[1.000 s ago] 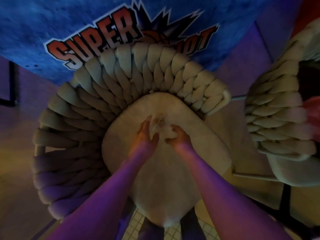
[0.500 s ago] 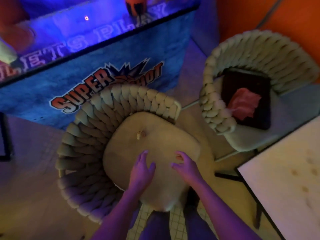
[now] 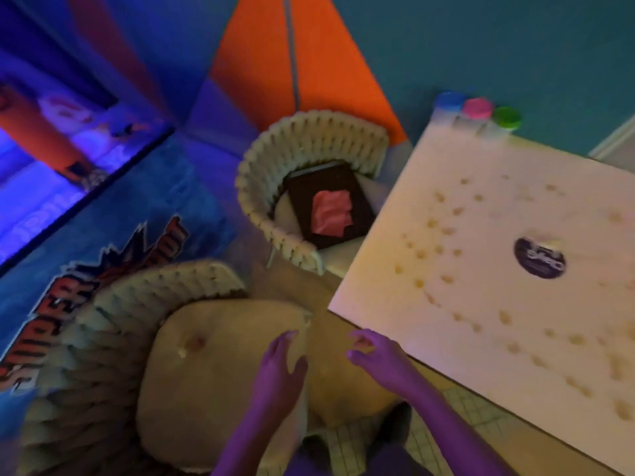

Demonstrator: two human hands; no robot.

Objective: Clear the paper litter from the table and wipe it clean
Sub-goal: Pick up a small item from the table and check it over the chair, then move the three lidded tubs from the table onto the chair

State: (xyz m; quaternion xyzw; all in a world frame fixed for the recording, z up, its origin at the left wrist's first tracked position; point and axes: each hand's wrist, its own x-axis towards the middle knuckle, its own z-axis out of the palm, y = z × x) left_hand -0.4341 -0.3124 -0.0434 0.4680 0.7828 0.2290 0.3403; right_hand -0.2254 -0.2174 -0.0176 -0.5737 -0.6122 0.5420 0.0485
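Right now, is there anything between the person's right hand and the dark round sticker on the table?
In the head view, small paper scraps dot the pale table between the right hand and the round sticker; nothing larger.

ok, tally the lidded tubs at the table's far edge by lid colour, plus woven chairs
Blue-lidded tub: 1
Pink-lidded tub: 1
Green-lidded tub: 1
Woven chairs: 2, the near one and the far one
Total: 5
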